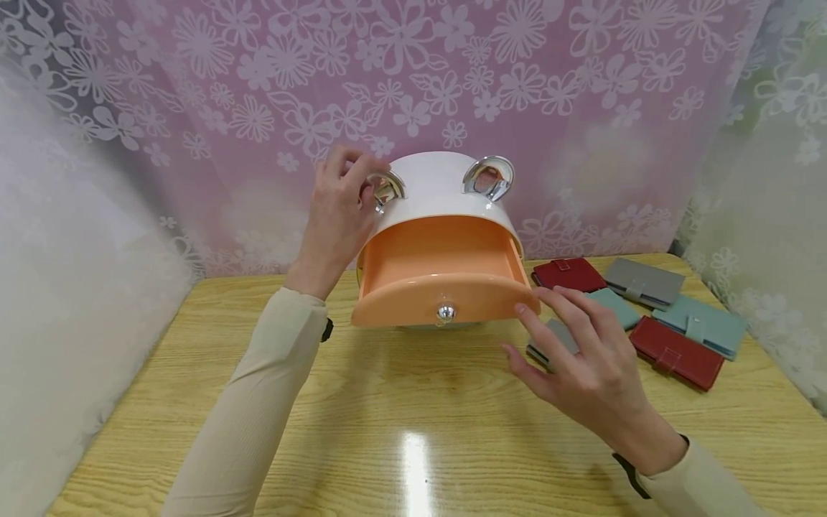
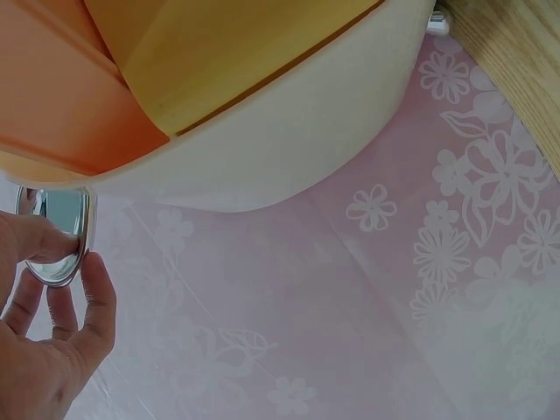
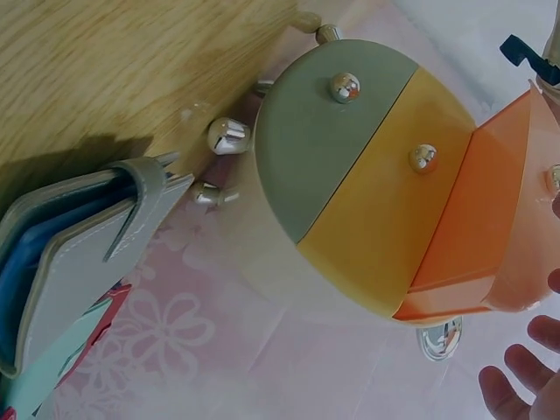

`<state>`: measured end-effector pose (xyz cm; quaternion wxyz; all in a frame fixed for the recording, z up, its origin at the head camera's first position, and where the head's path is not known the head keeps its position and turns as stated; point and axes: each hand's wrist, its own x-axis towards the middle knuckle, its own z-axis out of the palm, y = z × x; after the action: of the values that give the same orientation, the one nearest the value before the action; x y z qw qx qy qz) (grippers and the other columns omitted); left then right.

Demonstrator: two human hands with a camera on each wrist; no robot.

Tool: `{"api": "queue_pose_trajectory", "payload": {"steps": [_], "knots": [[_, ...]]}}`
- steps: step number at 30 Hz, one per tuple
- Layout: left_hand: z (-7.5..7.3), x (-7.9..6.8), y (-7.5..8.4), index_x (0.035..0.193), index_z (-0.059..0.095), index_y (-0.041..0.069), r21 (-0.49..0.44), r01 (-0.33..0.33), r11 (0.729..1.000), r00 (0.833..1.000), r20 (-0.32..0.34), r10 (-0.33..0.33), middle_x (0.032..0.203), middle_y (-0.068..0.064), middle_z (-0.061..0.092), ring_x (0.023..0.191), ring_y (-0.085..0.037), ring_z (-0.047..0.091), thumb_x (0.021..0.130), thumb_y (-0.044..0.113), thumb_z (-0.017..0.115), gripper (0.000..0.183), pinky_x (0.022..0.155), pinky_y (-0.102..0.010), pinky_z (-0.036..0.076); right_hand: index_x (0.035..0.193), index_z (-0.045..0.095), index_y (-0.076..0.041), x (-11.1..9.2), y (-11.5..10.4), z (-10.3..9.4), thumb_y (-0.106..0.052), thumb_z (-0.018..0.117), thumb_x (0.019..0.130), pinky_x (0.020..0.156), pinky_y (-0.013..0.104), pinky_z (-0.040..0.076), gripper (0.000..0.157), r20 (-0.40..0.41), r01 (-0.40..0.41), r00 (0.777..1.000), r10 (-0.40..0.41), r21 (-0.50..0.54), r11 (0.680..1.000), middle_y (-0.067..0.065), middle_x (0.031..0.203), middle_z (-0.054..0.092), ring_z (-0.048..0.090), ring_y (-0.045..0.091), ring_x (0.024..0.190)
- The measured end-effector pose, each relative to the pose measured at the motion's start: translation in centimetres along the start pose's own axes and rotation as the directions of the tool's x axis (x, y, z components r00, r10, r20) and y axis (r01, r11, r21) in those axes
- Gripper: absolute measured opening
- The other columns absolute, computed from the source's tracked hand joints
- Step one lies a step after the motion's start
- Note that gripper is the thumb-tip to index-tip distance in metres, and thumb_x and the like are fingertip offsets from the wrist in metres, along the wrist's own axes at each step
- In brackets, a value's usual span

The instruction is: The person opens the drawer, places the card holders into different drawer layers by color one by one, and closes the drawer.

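A white, rounded drawer box (image 1: pixel 436 179) with two shiny silver ears stands on the table. Its top orange drawer (image 1: pixel 403 303) is pulled out, with a silver knob (image 1: pixel 446 313) on the front and a bare inside. Thumb and fingers of my left hand (image 1: pixel 337 212) grip the left silver ear (image 2: pixel 61 219). My right hand (image 1: pixel 584 362) is spread at the right end of the drawer front, fingertips right at its edge. In the right wrist view, the yellow drawer (image 3: pixel 376 219) and grey-green drawer (image 3: pixel 311 140) below are closed, each with a round knob.
Several card wallets lie on the table (image 1: pixel 258 402) at the right, among them a dark red wallet (image 1: pixel 675 352), a teal wallet (image 1: pixel 707 327) and a grey wallet (image 1: pixel 645 281). A flowered pink curtain (image 1: pixel 413 79) hangs close behind the box.
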<state>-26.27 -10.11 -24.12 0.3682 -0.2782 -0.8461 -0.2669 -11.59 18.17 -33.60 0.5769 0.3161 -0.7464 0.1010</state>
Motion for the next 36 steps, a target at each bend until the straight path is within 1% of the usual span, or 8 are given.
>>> {"api": "queue_pose_trajectory", "payload": {"steps": [8,14,21,25,29,34,36], "knots": [[0.0,0.0,0.1,0.111,0.068,0.006,-0.003,0.008,1.0,1.0,0.005,-0.008,0.113,-0.016,0.056,0.104,-0.032,0.055,0.097,-0.003,0.057,0.02,0.091,-0.043,0.043,0.114,0.075,-0.002,-0.7,0.5,-0.5,-0.048,0.058,0.099,0.074,0.061,0.055,0.051,0.019,-0.034,0.999,0.034,0.004,0.999,0.027,0.113,0.072,0.065,0.047,0.096],[-0.1,0.0,0.0,0.112,0.068,0.006,0.006,-0.014,1.0,1.0,0.001,0.014,0.113,-0.017,0.056,0.103,-0.032,0.056,0.097,-0.004,0.057,0.02,0.093,-0.044,0.042,0.112,0.076,-0.002,-1.2,0.6,-0.8,-0.051,0.059,0.098,0.074,0.063,0.054,0.054,0.024,-0.071,0.997,0.071,0.01,0.997,0.027,0.111,0.072,0.065,0.049,0.096],[0.1,0.0,-0.1,0.11,0.068,0.006,-0.011,-0.027,1.0,0.999,-0.025,0.027,0.112,-0.017,0.056,0.1,-0.033,0.059,0.097,-0.004,0.057,0.02,0.094,-0.045,0.042,0.103,0.077,0.0,-1.7,1.2,-1.2,-0.049,0.058,0.098,0.075,0.065,0.051,0.053,0.022,-0.088,0.996,0.088,0.008,0.996,0.027,0.106,0.072,0.064,0.049,0.094],[0.1,0.0,-0.2,0.11,0.068,0.005,-0.011,-0.018,1.0,1.0,-0.019,0.017,0.112,-0.017,0.056,0.101,-0.033,0.058,0.098,-0.003,0.057,0.019,0.094,-0.045,0.042,0.101,0.077,0.001,-2.1,1.6,-1.4,-0.046,0.058,0.098,0.072,0.064,0.051,0.051,0.045,-0.082,0.996,0.082,0.001,0.997,0.026,0.103,0.073,0.065,0.048,0.092],[0.1,0.1,-0.2,0.11,0.068,0.006,-0.008,-0.012,1.0,1.0,-0.008,0.012,0.112,-0.016,0.056,0.104,-0.032,0.056,0.098,-0.002,0.057,0.019,0.094,-0.044,0.042,0.101,0.077,0.001,-2.6,1.9,-1.6,-0.047,0.056,0.098,0.066,0.063,0.05,0.052,0.091,-0.084,0.992,0.085,-0.01,0.996,0.025,0.103,0.072,0.065,0.048,0.093],[0.2,0.1,-0.3,0.11,0.068,0.007,-0.006,-0.018,1.0,1.0,-0.013,0.018,0.112,-0.016,0.057,0.103,-0.032,0.056,0.098,-0.003,0.057,0.019,0.092,-0.043,0.042,0.108,0.077,-0.002,-3.3,2.5,-2.0,-0.047,0.053,0.099,0.061,0.061,0.049,0.052,0.16,-0.075,0.984,0.08,-0.034,0.997,0.025,0.107,0.072,0.064,0.048,0.096],[0.2,0.1,-0.3,0.109,0.068,0.007,-0.003,-0.02,1.0,1.0,-0.013,0.02,0.112,-0.016,0.056,0.103,-0.032,0.057,0.098,-0.002,0.057,0.019,0.092,-0.043,0.042,0.111,0.077,-0.003,-3.5,2.8,-2.1,-0.046,0.052,0.099,0.06,0.061,0.048,0.051,0.19,-0.069,0.979,0.077,-0.049,0.996,0.025,0.109,0.071,0.064,0.048,0.096]]}}
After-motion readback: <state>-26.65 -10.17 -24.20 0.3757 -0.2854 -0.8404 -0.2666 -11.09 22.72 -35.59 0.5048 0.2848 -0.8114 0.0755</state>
